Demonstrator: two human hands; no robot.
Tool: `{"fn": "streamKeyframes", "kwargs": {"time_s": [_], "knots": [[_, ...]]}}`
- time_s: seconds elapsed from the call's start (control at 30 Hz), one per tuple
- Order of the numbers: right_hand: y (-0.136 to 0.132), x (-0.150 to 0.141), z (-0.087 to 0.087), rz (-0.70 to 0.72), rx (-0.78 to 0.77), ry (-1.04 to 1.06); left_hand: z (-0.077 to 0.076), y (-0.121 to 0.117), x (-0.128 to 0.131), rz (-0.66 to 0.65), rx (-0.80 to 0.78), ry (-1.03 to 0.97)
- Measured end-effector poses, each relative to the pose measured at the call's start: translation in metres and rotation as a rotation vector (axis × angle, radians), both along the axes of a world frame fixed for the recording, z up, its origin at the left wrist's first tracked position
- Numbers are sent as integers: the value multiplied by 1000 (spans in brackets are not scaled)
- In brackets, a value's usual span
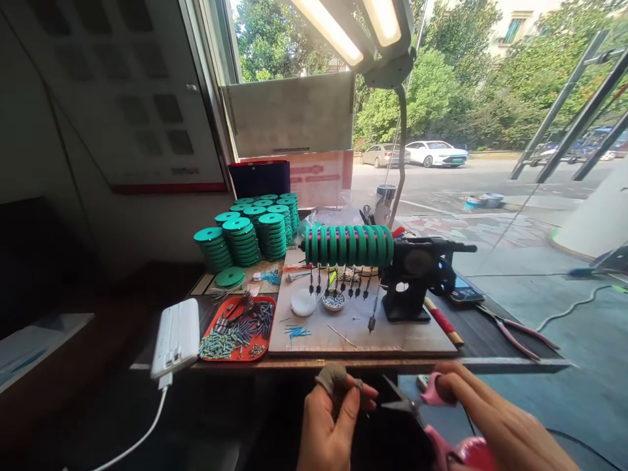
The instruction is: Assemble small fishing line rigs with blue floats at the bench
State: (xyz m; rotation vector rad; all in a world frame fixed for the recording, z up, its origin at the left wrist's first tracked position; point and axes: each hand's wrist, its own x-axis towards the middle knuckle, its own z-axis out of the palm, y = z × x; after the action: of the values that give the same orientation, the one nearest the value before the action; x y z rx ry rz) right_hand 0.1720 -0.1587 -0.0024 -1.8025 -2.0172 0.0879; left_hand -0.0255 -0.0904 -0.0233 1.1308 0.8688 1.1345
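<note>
In front of the table's edge my left hand [330, 425] is closed in a pinch, a grey-brown cover [332, 375] on one finger. Something small shows at its fingertips, too small to make out. My right hand [505, 418] has its fingers in the pink handles of a pair of scissors [416, 407]. The blades are spread apart and point toward my left hand, without touching it. Beyond both hands, a row of green spools [349, 246] sits on a black winding device [412, 275], with several small dark weights [371, 323] hanging below.
An orange tray [206, 352] holds small blue, green and dark pieces. Stacked green spools [239, 239] stand behind it. A white power bank [175, 337] with a cable is at the left. Pliers [515, 330] and a phone [465, 291] lie at the right. A lamp [387, 72] hangs above.
</note>
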Motion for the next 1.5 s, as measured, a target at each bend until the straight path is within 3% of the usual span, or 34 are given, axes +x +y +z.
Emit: {"fn": "streamKeyframes", "kwargs": {"time_s": [0.17, 0.3, 0.47, 0.7, 0.9, 1.07, 1.27, 1.4, 1.5], "knots": [[13, -16, 16, 24, -19, -92, -1, 1, -7, 26, 197, 242], [21, -20, 29, 101, -29, -155, -9, 2, -10, 102, 252, 345], [20, -16, 22, 183, 6, -207, -14, 2, -11, 158, 266, 426], [21, -7, 6, 175, -220, -50, -3, 2, -8, 84, 311, 499], [25, -10, 18, 130, -320, 91, 2, 4, -8, 123, 401, 563], [27, -13, 26, 113, -419, 171, 4, 4, -8, 130, 425, 452], [28, -13, 27, 119, -478, 208, 6, 5, -11, 80, 543, 704], [28, -12, 29, 128, -449, 174, 6, 6, -13, 121, 582, 744], [30, -15, 29, 123, -431, 137, 7, 6, -13, 36, 597, 786]]}}
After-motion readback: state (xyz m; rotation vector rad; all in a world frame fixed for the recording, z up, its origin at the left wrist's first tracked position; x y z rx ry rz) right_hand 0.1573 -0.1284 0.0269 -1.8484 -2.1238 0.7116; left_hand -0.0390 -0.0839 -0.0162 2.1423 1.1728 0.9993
